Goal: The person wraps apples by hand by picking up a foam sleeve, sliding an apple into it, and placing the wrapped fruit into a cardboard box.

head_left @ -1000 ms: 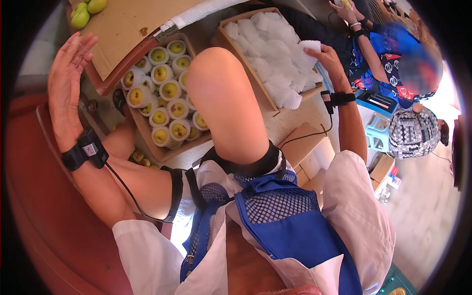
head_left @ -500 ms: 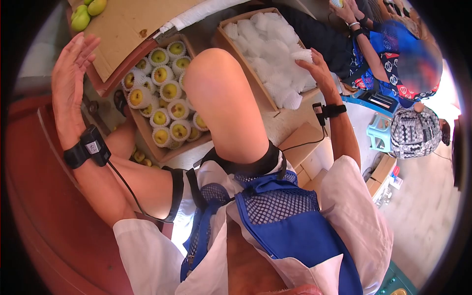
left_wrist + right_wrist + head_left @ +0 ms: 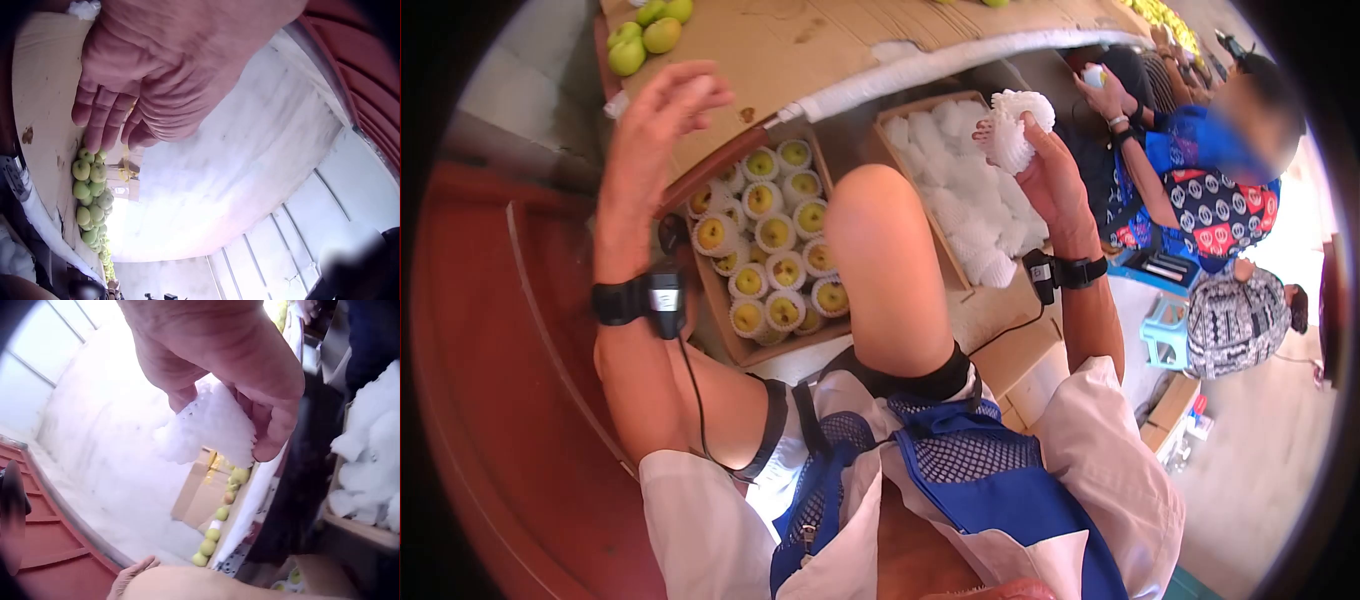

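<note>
My right hand (image 3: 1058,190) grips a white foam net sleeve (image 3: 1018,125) between thumb and fingers, above a carton (image 3: 922,205) heaped with similar sleeves. In the right wrist view the sleeve (image 3: 209,428) spreads from the fingertips, with its wide end hanging down. Raised on the other side, my left hand (image 3: 655,130) holds nothing, its fingers loosely bent. It is close to the cardboard-covered table (image 3: 750,60), where green apples (image 3: 640,38) lie at the corner. In the left wrist view its palm (image 3: 169,69) shows, with more apples (image 3: 90,187) beyond.
Between my raised knee (image 3: 880,260) and the red panel (image 3: 480,350) stands a carton (image 3: 718,300) of apples in foam nets. Another person (image 3: 1200,200) sits at the right, hands round a foam-wrapped fruit. A blue stool (image 3: 1165,330) and a patterned backpack (image 3: 1240,325) are nearby.
The right hand has picked a foam sleeve from the heap and lifted it clear. The left hand has swung inward toward the green apples. The head view has tilted, showing more of the table.
</note>
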A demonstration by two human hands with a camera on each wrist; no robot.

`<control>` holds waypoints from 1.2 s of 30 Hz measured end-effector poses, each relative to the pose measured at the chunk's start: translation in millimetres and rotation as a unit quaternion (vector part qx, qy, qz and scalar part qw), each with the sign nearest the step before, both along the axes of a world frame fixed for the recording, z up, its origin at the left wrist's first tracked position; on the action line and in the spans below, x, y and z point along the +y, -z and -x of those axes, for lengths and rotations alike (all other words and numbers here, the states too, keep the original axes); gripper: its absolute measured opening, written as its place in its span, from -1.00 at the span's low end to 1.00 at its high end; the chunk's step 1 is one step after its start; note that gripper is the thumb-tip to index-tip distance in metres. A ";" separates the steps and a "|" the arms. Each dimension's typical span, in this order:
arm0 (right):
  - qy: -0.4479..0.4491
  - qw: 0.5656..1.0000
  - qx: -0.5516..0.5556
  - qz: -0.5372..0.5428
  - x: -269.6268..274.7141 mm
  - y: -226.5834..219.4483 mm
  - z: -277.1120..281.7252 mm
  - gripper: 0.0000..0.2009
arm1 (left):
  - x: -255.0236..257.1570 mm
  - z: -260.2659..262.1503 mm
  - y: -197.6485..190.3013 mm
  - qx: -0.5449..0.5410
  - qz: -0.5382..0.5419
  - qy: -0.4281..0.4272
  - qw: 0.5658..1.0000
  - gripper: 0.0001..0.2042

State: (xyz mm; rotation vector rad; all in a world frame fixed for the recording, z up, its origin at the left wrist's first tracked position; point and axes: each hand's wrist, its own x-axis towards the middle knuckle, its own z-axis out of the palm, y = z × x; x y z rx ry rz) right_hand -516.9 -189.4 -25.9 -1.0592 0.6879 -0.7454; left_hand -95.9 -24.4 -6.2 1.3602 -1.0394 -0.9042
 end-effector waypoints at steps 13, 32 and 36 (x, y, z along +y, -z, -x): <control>-0.072 0.950 0.177 0.245 40.4 -75.4 -173.7 -0.50 | 1.4 56.1 -22.3 0.006 0.123 0.054 0.991 -0.64; -0.138 0.986 0.021 0.091 55.8 -82.9 -228.5 -0.52 | 10.4 24.0 -12.3 0.275 0.089 -0.040 0.956 -0.71; -0.112 0.991 0.001 0.073 59.8 -89.8 -228.4 -0.58 | 8.0 12.0 -5.4 0.330 0.109 -0.011 0.938 -0.72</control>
